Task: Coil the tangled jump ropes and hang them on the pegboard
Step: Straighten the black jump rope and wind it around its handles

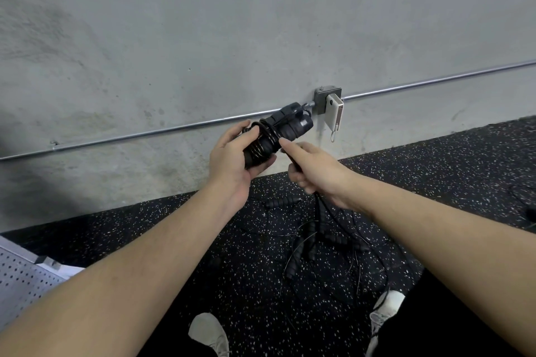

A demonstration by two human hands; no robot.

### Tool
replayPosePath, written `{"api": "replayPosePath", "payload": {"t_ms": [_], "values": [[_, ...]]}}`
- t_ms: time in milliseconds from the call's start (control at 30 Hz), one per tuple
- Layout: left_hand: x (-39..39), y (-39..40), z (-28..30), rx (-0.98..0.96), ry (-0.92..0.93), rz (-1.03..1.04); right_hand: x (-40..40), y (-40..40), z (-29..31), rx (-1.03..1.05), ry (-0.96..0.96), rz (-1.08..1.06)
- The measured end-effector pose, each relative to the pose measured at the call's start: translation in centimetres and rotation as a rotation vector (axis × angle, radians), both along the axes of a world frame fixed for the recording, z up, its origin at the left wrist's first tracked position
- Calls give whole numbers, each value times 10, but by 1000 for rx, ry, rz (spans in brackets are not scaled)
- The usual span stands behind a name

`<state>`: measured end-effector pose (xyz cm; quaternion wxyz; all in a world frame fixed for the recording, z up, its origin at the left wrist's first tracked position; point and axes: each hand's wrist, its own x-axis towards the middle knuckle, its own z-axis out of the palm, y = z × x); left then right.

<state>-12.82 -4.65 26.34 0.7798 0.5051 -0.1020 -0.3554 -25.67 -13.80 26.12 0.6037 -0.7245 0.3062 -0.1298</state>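
Nearest, below both hands, a tangle of jump ropes (316, 243) with black handles lies on the speckled floor (435, 171). A pegboard (20, 281) lies low and far left of the left hand. The right hand (314, 171) pinches a black cord (291, 157) that drops to the tangle. Beside it, the left hand (235, 158) grips a pair of black handles (278, 133), cord wound around them. Beyond the hands, a conduit (145, 134) crosses the concrete wall (232, 23).
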Motion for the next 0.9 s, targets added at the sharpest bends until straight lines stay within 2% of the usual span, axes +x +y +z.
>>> {"api": "replayPosePath", "payload": {"t_ms": [133, 233, 300, 433, 633, 767, 900], "values": [[-1, 3, 2, -9, 183, -118, -4, 0, 6, -52, -95, 26], [2, 6, 5, 42, 151, -267, -6, 1, 9, -143, -179, -77], [6, 7, 3, 155, -5, -340, -7, -1, 9, -191, -166, -137], [4, 8, 3, 344, -324, -297, -11, -8, 10, -185, -112, -180], [-7, 11, 0, 589, -817, -443, -10, -1, 2, -225, -31, -123], [6, 10, -4, 626, -1027, -590, -10, 2, 1, -241, 13, -60], [14, 10, -3, 575, -1052, -543, -12, 1, 3, -249, 29, -16]]}}
